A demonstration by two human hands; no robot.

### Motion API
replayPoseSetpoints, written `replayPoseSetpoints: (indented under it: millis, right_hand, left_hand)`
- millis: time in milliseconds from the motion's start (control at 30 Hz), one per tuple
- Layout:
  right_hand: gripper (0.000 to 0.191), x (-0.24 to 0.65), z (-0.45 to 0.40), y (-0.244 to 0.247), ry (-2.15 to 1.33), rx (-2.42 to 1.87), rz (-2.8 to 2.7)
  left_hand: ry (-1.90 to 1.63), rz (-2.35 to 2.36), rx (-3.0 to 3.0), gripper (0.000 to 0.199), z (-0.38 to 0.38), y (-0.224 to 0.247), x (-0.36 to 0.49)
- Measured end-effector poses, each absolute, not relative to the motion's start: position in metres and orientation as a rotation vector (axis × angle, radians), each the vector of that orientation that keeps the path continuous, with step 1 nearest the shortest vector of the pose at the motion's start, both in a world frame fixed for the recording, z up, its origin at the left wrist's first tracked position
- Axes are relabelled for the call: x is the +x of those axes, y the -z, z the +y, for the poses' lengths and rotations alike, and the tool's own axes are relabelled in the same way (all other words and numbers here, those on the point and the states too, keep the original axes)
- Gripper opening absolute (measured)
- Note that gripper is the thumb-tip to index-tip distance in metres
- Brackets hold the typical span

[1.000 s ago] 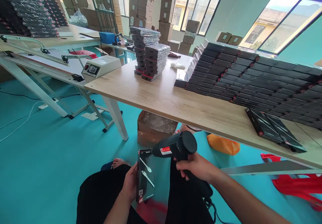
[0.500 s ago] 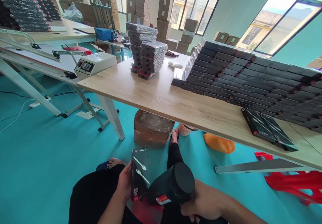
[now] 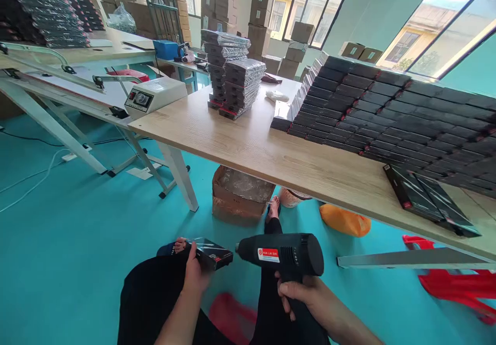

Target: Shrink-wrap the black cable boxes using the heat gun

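Observation:
My left hand point(image 3: 197, 273) grips a slim black retail box point(image 3: 211, 252) above my lap, tilted so that one end faces right. In my right hand point(image 3: 300, 294) is a black heat gun point(image 3: 281, 254) with a red and white label, held by its handle. The gun's nozzle points left at the near end of the box, with a small gap between them. Fingers of my right hand wrap round the handle; whether the trigger is pressed I cannot tell.
A wooden table point(image 3: 232, 149) stands ahead, bearing a wall of stacked black boxes point(image 3: 387, 112), two film-wrapped stacks point(image 3: 242, 84) and loose boxes point(image 3: 430, 200) at right. A bar sealer point(image 3: 155, 97) stands left. Below are a carton point(image 3: 240, 205), an orange bag point(image 3: 344, 220) and a red stool point(image 3: 457, 283).
The box has turned from upright, its printed face toward me, to lying tilted with its end to the right. The heat gun has swung sideways, its nozzle now pointing left.

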State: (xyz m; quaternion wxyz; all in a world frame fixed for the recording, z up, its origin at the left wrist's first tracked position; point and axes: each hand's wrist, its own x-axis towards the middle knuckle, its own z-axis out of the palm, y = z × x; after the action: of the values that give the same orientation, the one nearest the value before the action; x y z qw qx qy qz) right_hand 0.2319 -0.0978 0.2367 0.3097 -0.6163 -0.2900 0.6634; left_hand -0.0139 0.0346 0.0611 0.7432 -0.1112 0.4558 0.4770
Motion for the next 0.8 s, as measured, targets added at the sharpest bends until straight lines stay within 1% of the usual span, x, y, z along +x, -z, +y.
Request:
replayPoseSetpoints:
  millis: [67, 133, 300, 400, 467, 600, 733, 800]
  right_hand:
    - [0.029, 0.227, -0.097, -0.231, -1.759, -1.592, -0.752]
    - [0.027, 0.222, -0.097, -0.226, -1.837, -1.53, -0.777]
    - [0.033, 0.215, -0.094, -0.216, -1.683, -1.589, -0.728]
    - [0.029, 0.214, -0.091, -0.217, -1.767, -1.551, -0.78]
    - [0.029, 0.212, -0.089, -0.218, -1.789, -1.521, -0.793]
    - [0.029, 0.21, -0.087, -0.22, -1.642, -1.627, -0.759]
    - [0.022, 0.205, -0.089, -0.22, -1.814, -1.545, -0.814]
    - [0.023, 0.203, -0.088, -0.217, -1.766, -1.531, -0.802]
  left_hand:
    - [-1.11, 0.978, -0.27, 0.024, 0.037, -0.056, -0.018]
    - [-1.14, 0.936, -0.252, 0.021, 0.038, -0.05, -0.021]
    - [-1.133, 0.928, -0.257, 0.023, 0.038, -0.036, -0.021]
    - [-1.164, 0.925, -0.298, 0.018, 0.038, -0.033, -0.021]
    - [-1.162, 0.92, -0.298, 0.019, 0.039, -0.032, -0.021]
    - [-1.112, 0.884, -0.276, 0.023, 0.039, -0.031, -0.023]
    - [-1.113, 0.843, -0.262, 0.028, 0.039, -0.026, -0.024]
    - [-1.131, 0.847, -0.265, 0.03, 0.04, -0.023, -0.024]
